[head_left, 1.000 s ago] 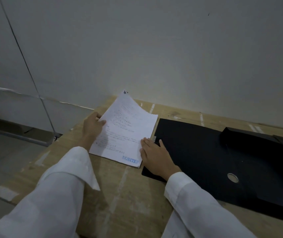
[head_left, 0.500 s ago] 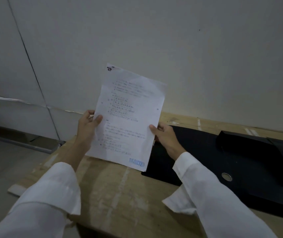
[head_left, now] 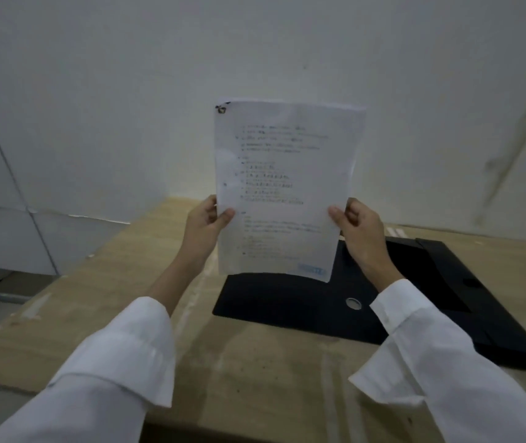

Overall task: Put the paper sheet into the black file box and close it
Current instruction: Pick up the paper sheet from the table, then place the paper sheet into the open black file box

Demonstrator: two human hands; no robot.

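One paper sheet (head_left: 282, 190), printed, text too blurred to read, blue stamp at its lower right corner, dark clip or staple mark at its top left. Held upright in the air above the counter (head_left: 249, 362), facing me.
My left hand (head_left: 205, 227): thumb on the front, pinching the sheet's left edge.
My right hand (head_left: 362, 231): thumb on the front, pinching the right edge.
One black file box (head_left: 303, 302), lying flat on the counter below and right of the sheet, metal ring hole showing.
White sleeves on both arms; pale wall behind.
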